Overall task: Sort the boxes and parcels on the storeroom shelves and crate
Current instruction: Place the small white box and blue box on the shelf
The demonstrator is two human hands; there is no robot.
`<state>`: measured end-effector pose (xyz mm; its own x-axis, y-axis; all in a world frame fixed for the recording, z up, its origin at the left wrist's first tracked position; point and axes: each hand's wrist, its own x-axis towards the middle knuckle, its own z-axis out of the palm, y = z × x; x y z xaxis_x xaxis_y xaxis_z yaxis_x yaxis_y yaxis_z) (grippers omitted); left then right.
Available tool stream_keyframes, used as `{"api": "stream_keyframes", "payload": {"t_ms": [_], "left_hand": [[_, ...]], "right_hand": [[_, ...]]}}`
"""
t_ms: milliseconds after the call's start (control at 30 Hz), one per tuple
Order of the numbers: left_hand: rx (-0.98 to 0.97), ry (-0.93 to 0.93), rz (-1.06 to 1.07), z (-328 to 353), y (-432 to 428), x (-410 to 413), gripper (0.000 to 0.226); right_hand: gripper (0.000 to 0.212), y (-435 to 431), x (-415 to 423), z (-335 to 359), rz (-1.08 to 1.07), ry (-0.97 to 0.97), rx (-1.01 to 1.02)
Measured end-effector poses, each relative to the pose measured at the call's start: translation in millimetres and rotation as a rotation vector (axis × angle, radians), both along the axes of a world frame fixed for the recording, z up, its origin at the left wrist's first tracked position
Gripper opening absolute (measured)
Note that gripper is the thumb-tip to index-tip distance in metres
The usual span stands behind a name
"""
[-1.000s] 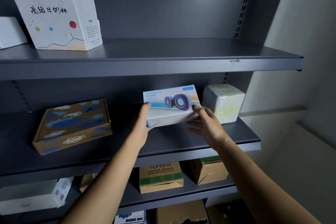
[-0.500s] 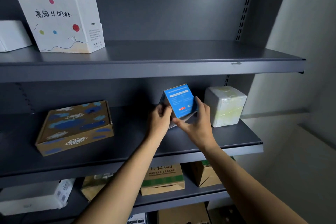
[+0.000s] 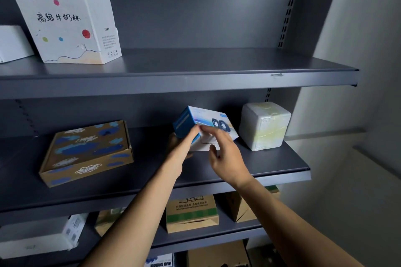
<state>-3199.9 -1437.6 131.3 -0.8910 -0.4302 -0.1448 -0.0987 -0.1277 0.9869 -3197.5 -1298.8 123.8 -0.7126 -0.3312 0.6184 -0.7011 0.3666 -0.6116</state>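
The blue and white cardboard speaker box (image 3: 208,119) is up off the dark grey metal middle shelf (image 3: 271,165) and tilted. Its blue end panel faces near left, and its long face runs away to the right. The left hand (image 3: 182,145) comes up from below on the near-left side. Its fingers curl over the lower part of the blue end and the rest of the hand sits under the box's near corner, so it is clamped on the box. The right hand (image 3: 227,156) is just right of it, on the near side of the box. Its fingers are loosely spread: the forefinger stretches left across the pale lower face and touches it, and the others hang slack around nothing.

The speaker box is an oblong of smooth printed card with crisp edges. It is bright blue at the end and white underneath, and two round dark speakers are pictured on a pale tinted face.

To the right on the same shelf, near the box but apart from it, stands a white cube-shaped parcel wrapped in clear film (image 3: 264,125). Its corners are rounded and its near side has a yellowish tinge low down. Well apart to the left lies a flat brown corrugated-card box painted with blue clouds (image 3: 86,154), its lid closed. On the grey upper shelf (image 3: 195,65), at the left, stands a tall white card carton with coloured dots and black characters (image 3: 65,24), slightly dented. Both shelves are matt sheet metal with folded front lips.
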Motion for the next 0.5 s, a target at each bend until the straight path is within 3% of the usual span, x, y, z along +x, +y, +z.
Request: {"api": "stream_keyframes", "payload": {"t_ms": [100,200,300,400,500], "left_hand": [[0.061,-0.001,0.009,2,-4,2,0.060],[0.157,-0.028,-0.013,6,-12,4,0.034],[0.181,-0.053,-0.034,6,-19,4,0.024],[0.190,-0.086,-0.052,5,-21,4,0.029],[0.143,-0.122,-0.044,5,-21,3,0.036]], "right_hand": [[0.056,5,-6,3,-0.008,0.073,0.027],[0.047,18,-23,4,-0.202,0.096,-0.064],[0.036,34,-37,3,-0.295,-0.069,-0.149],[0.038,39,-39,1,-0.175,-0.337,-0.190],[0.043,41,-38,-3,-0.118,-0.407,-0.205]]}}
